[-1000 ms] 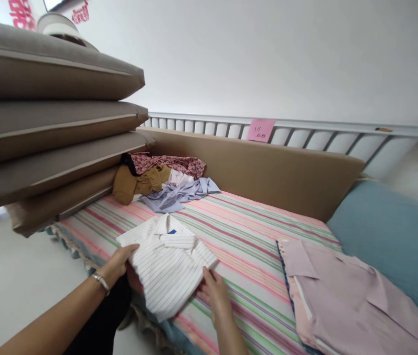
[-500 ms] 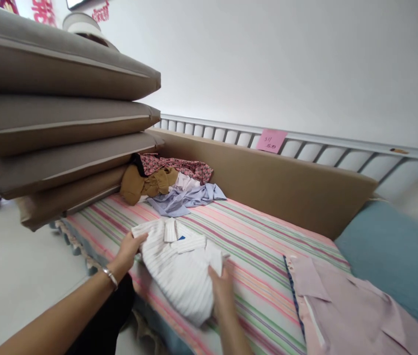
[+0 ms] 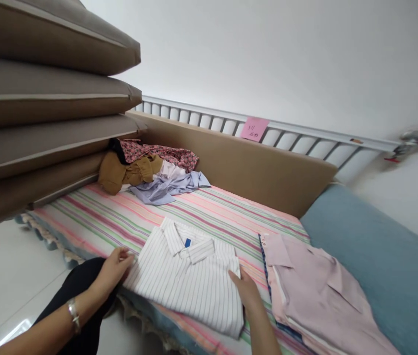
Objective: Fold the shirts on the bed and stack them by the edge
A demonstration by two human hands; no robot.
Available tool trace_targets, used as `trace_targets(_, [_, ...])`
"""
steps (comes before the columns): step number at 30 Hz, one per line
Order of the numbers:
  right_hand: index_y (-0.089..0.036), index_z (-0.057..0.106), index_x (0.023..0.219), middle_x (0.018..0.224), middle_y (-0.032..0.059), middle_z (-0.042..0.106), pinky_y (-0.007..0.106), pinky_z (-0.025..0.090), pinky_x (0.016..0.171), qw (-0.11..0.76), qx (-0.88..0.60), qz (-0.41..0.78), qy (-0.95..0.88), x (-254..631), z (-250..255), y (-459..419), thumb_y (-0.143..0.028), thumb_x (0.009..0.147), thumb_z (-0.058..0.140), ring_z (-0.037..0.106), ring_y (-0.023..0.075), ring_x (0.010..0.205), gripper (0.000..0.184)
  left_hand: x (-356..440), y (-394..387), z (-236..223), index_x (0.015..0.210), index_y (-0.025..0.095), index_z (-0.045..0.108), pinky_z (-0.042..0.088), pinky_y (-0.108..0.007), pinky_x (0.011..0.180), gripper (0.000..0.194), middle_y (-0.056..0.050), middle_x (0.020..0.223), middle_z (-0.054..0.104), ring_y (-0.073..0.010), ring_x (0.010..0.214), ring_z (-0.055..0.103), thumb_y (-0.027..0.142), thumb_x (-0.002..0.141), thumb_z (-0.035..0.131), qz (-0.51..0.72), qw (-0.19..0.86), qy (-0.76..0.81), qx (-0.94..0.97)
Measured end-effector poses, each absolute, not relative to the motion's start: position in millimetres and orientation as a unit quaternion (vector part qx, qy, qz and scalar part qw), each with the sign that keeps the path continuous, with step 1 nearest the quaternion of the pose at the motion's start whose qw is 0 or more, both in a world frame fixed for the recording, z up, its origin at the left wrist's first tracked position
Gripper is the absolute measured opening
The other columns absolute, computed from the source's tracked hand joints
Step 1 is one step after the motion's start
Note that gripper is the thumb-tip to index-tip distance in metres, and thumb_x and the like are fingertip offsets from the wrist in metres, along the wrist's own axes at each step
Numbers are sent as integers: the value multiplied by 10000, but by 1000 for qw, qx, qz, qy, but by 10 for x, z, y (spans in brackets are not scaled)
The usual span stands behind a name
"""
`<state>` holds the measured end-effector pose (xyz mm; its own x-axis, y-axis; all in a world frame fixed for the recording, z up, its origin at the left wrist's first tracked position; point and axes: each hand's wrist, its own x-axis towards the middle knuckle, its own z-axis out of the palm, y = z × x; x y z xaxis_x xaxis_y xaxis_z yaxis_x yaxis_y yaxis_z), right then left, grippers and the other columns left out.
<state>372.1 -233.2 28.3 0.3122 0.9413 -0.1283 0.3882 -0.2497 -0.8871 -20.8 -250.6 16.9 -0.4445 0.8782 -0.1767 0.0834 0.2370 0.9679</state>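
A white shirt (image 3: 190,281) with thin dark stripes lies folded on the striped bed cover, collar up, with a blue label inside the neck. My left hand (image 3: 115,268) is at its left edge, fingers loosely bent and apart, not visibly gripping the cloth. On the right edge, my right hand (image 3: 248,291) holds the shirt with the thumb on top; its other fingers are hidden beneath or behind the cloth. To the right is a stack of folded garments, a pale pink shirt (image 3: 316,281) on top.
Crumpled clothes (image 3: 157,175) lie at the back left beside stacked brown cushions (image 3: 53,108). A brown padded board (image 3: 227,160) runs along the wall below a white radiator (image 3: 201,118) with a pink note (image 3: 254,129). A blue cushion (image 3: 375,246) stands at right.
The shirt has gone from tilted and bunched between both hands to flat on the bed. My left hand has loosened from its corner. The view has shifted right.
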Motion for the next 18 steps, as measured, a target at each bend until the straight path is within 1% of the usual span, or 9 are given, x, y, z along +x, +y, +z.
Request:
trace_targets(2, [-150, 630, 1060, 1066, 106, 680, 367, 426, 913, 384, -739, 291, -471, 3721, 338, -2249, -388, 685, 552, 612, 262, 1011, 451, -272, -2275, 263, 813, 175, 599, 453, -255, 550, 381, -27, 732, 643, -197, 695, 603, 443, 556, 684, 490, 375, 679, 398])
trace_targets(3, [-143, 615, 1095, 1079, 120, 670, 372, 413, 922, 380, -751, 267, -471, 3714, 367, -2215, -393, 703, 534, 606, 265, 1012, 472, -262, -2157, 294, 795, 170, 607, 437, -249, 531, 373, -20, 699, 636, -184, 652, 591, 468, 577, 661, 468, 383, 676, 421])
trace_targets(5, [-132, 581, 1157, 1087, 136, 655, 367, 411, 904, 352, -772, 221, -481, 3678, 416, -2169, -409, 745, 495, 600, 263, 1002, 504, -175, -1927, 319, 758, 167, 610, 372, -237, 463, 370, 15, 575, 573, -151, 520, 524, 507, 611, 616, 417, 396, 681, 453])
trace_targets(7, [-129, 576, 1167, 1095, 137, 646, 348, 416, 875, 306, -787, 176, -506, 3622, 453, -2149, -413, 783, 457, 593, 258, 1004, 493, -43, -1719, 315, 717, 167, 601, 290, -231, 422, 367, 48, 480, 479, -128, 434, 435, 522, 626, 589, 392, 379, 691, 474])
trace_targets(9, [-136, 582, 1160, 1125, 136, 633, 339, 413, 862, 268, -796, 151, -521, 3571, 491, -2141, -401, 812, 422, 580, 260, 1032, 465, 78, -1555, 315, 609, 172, 557, 238, -230, 430, 333, 61, 446, 410, -113, 426, 386, 500, 603, 612, 391, 352, 693, 493])
trace_targets(12, [-175, 638, 1057, 1084, 122, 654, 345, 413, 822, 237, -804, 143, -526, 3569, 561, -2127, -380, 831, 383, 593, 265, 990, 398, 184, -1421, 374, 485, 184, 434, 238, -226, 473, 353, 65, 462, 371, -97, 478, 380, 451, 549, 657, 404, 338, 676, 516])
trace_targets(14, [-195, 668, 951, 1004, 99, 683, 341, 417, 807, 272, -786, 176, -527, 3624, 578, -2100, -411, 812, 402, 605, 260, 943, 369, 217, -1395, 451, 531, 184, 447, 272, -217, 499, 339, 68, 502, 402, -95, 508, 401, 461, 574, 639, 427, 351, 650, 522])
trace_targets(16, [-196, 669, 910, 941, 70, 699, 326, 433, 800, 364, -737, 262, -506, 3702, 531, -2057, -476, 766, 442, 613, 249, 919, 389, 243, -1387, 518, 638, 188, 495, 326, -208, 527, 320, 68, 567, 480, -95, 533, 447, 474, 603, 635, 453, 422, 608, 497])
trace_targets(18, [-174, 671, 896, 886, 60, 708, 316, 459, 783, 438, -686, 358, -458, 3777, 423, -2003, -524, 698, 483, 623, 244, 899, 443, 266, -1369, 534, 704, 190, 511, 372, -218, 533, 355, 56, 599, 542, -107, 534, 495, 475, 574, 678, 451, 508, 580, 449])
